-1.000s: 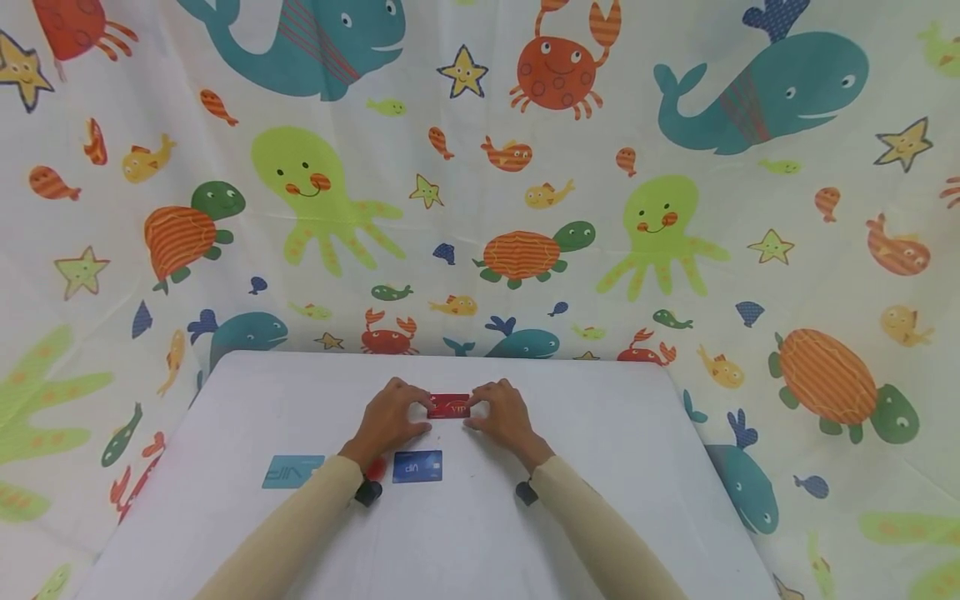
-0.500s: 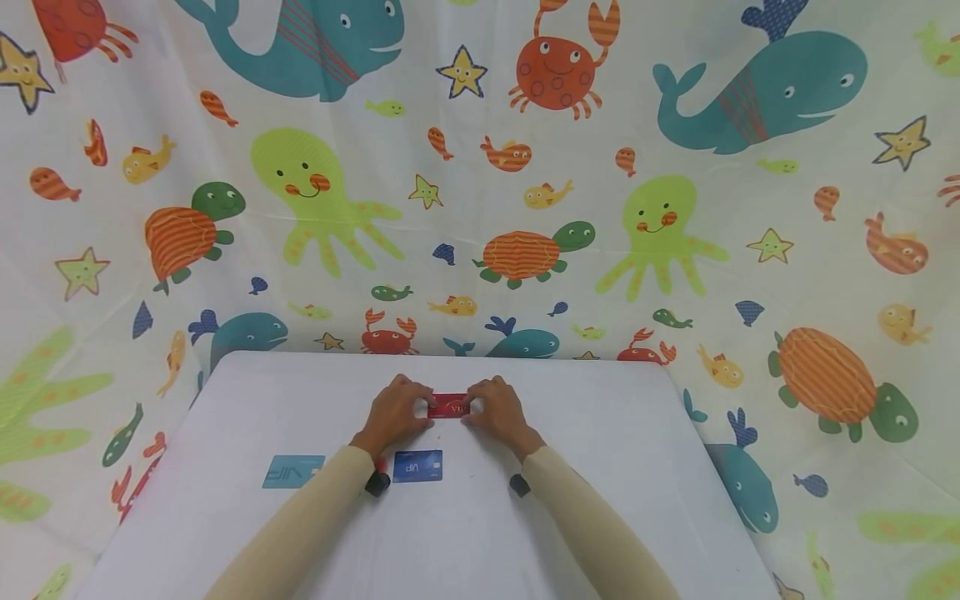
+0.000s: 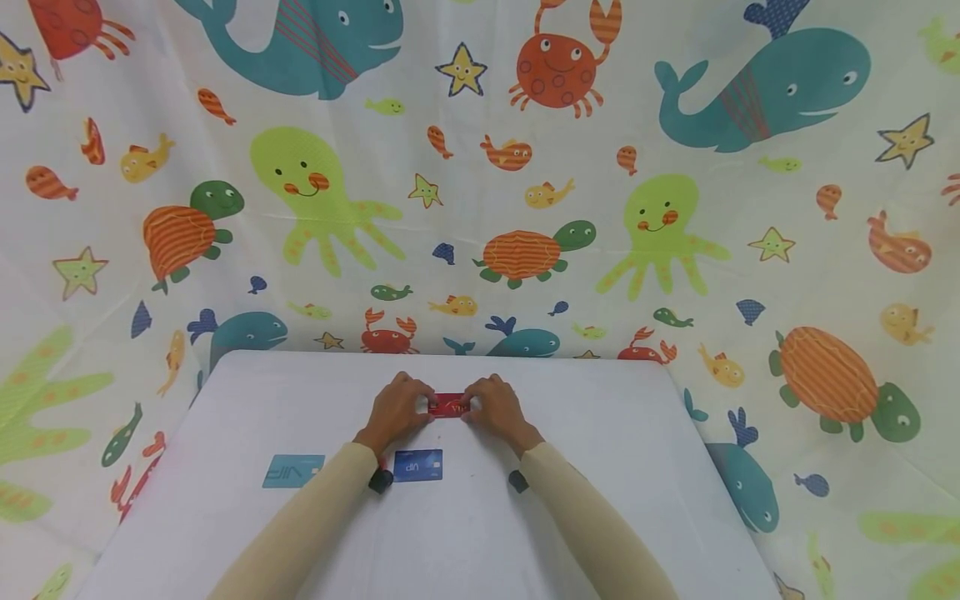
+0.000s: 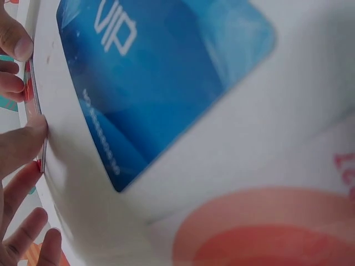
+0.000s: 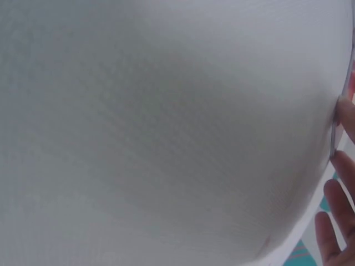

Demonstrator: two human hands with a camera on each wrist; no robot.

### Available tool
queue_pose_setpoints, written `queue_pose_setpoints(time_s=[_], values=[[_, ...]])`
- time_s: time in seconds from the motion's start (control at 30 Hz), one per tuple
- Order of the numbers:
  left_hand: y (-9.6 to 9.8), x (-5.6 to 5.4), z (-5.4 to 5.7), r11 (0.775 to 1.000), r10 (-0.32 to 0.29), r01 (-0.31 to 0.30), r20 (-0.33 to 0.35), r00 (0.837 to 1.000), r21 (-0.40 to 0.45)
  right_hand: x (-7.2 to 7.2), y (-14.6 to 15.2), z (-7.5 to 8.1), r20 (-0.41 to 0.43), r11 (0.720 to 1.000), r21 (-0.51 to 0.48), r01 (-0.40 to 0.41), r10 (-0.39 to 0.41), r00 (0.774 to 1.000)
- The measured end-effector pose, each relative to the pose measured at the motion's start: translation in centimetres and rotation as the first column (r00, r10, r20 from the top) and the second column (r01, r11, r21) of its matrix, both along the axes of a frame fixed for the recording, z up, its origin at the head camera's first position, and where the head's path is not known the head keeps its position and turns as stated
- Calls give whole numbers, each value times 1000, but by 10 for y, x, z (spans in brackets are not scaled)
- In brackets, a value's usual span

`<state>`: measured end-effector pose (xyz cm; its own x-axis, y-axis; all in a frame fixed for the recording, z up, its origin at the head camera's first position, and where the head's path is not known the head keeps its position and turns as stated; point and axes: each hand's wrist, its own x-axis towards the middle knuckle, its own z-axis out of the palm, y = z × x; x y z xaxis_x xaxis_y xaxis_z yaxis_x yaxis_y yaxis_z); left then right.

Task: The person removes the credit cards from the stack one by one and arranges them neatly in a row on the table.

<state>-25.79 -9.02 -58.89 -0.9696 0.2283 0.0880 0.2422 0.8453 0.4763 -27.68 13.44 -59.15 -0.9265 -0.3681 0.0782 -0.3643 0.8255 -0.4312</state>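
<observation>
Left hand (image 3: 393,410) and right hand (image 3: 498,412) pinch the red card (image 3: 449,406), lower centre of the head view; uneven pressure could make it slip, and careless withdrawal could nudge the blue card (image 3: 418,466).

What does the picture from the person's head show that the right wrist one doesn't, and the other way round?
Only the head view: the dark blue card, the pale blue card, which the left sleeve partly covers or nearly meets, and the right sleeve.

Only the right wrist view: the red card's thin edge seen side-on, and a close look at separate fingers spread below it.

Both: the red card, the right hand pinching it, the white tabletop and some sea-creature cloth.
</observation>
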Motion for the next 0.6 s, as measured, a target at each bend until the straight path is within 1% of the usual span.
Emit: queue_pose_setpoints(time_s=[0.17,0.3,0.6], values=[[-1,-2,-2,1000,-4,4,-3,1000,-3,1,0,1,-4,1000,-1,-3,3,1000],[-2,-3,-1,1000,-9,9,4,1000,-1,1,0,2,-1,1000,-6,-2,2,1000],[-1,-1,7,1000,-22,22,-20,1000,13,3,1,6,-16,1000,-2,18,-18,1000]])
